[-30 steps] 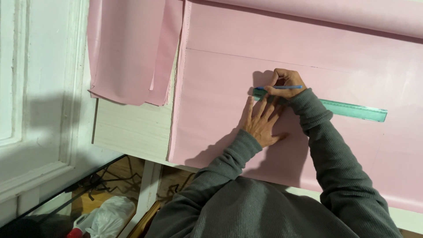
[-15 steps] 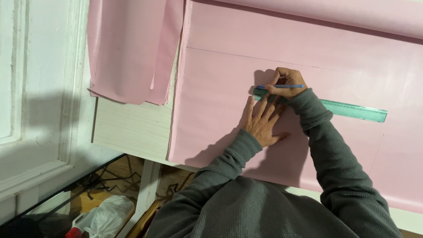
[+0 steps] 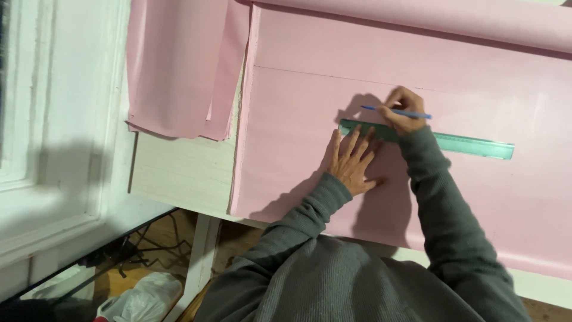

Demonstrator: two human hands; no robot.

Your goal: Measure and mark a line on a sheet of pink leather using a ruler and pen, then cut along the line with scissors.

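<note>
While the left hand [image 3: 353, 162] lies flat with its fingers [image 3: 356, 138] spread apart, it presses down on the pink sheet [image 3: 298, 119] and on the near end of the green ruler [image 3: 453, 143], the forearm in a grey sleeve [image 3: 298, 220] running back toward seven o'clock. Its fingertips touch the ruler's left end, which sits at twelve o'clock from the palm. Further along, the right hand [image 3: 404, 112] is bent at the wrist over the ruler, its fingers clamped together on a blue pen [image 3: 396, 111]. That pen lies nearly level, its tip pointing to nine o'clock and resting on the pink sheet just above the ruler's upper edge. From there the ruler stretches toward three o'clock across the sheet, well past the hand. At the far left, a second pink sheet [image 3: 179, 65] hangs over the white surface [image 3: 179, 173].
</note>
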